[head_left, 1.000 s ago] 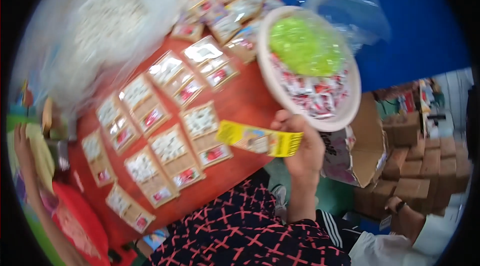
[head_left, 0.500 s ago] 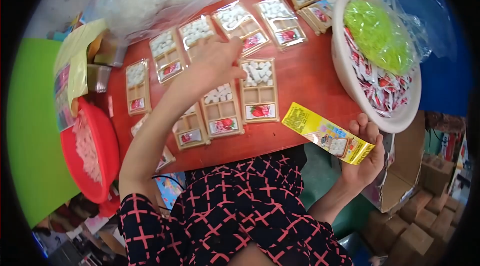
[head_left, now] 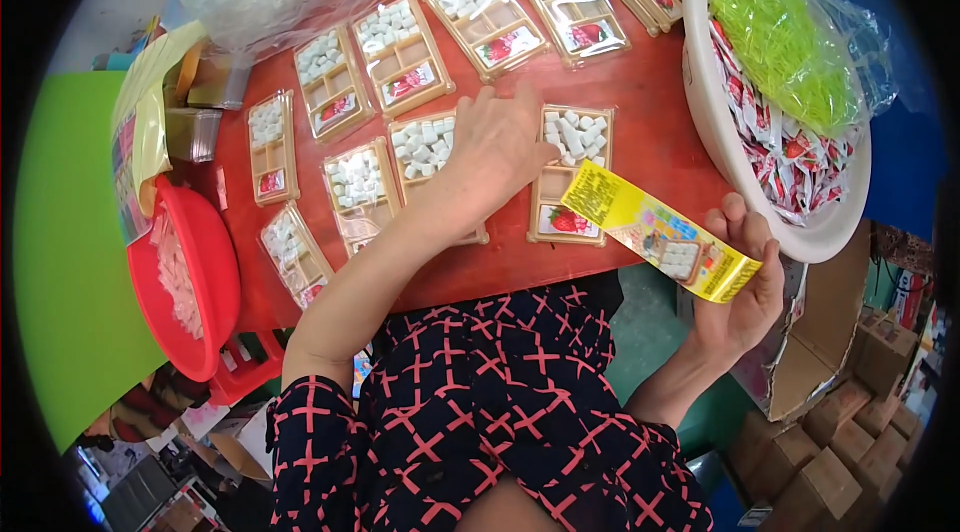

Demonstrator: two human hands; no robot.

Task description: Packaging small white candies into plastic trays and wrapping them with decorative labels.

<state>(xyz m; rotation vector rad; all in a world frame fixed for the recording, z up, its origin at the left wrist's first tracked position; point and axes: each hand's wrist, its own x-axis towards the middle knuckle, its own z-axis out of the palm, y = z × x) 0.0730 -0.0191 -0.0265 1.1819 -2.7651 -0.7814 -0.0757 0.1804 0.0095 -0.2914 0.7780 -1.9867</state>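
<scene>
- Fingers point(head_left: 735, 208) of the right hand point(head_left: 748, 314) hold a yellow strip point(head_left: 665, 240) by its right end, at the table's point(head_left: 655, 117) near side.
- Left hand point(head_left: 497, 152), fingers apart, is beside the rightmost tray point(head_left: 549, 190) of the near row; whether they touch, I cannot tell.

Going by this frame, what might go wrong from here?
The left hand is close beside the rightmost front tray; a bump might shift it or jostle its white pieces.
The right hand grips the yellow strip by one end only, so it might twist or slip.
The left forearm reaches across other trays, so it might brush one.
</scene>
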